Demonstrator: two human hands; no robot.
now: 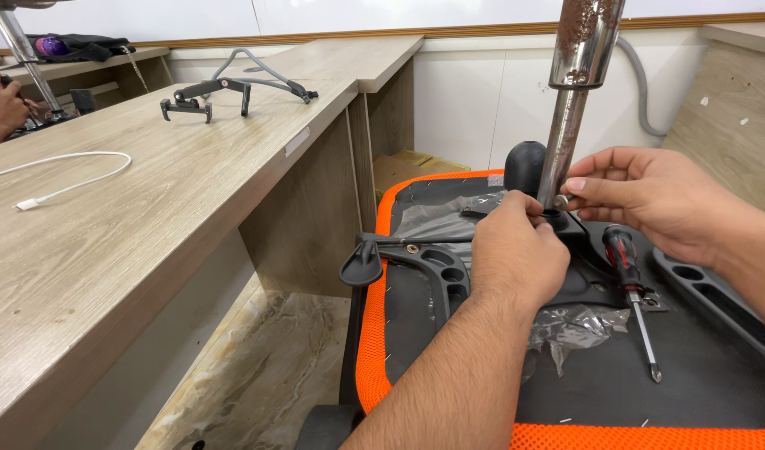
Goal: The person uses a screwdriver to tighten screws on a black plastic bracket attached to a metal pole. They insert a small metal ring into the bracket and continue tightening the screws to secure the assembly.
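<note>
— Head view first: what do the hands have?

— Both sit at the foot of a chrome gas-lift cylinder that stands nearly upright on the underside of an overturned office chair seat, black with an orange rim. The left hand comes up from the near edge, its fingers curled in and pressed around the base of the rod where it enters the black seat mechanism. The right hand reaches in from the right, thumb and forefinger pinched on a small metal piece against the rod's lower end; I cannot tell what that piece is.

— And around them?

— A screwdriver with a black and red handle lies just right of the mechanism, tip toward the near side. Crumpled clear plastic wrap lies beside it. A black lever sticks out over the seat's left edge, and a black knob stands just left of the rod.

— Farther off?

— A long wooden desk runs along the left, with a white cable on it and a dark chair armrest frame at its far end. Another person's hand shows at the far left edge.
</note>
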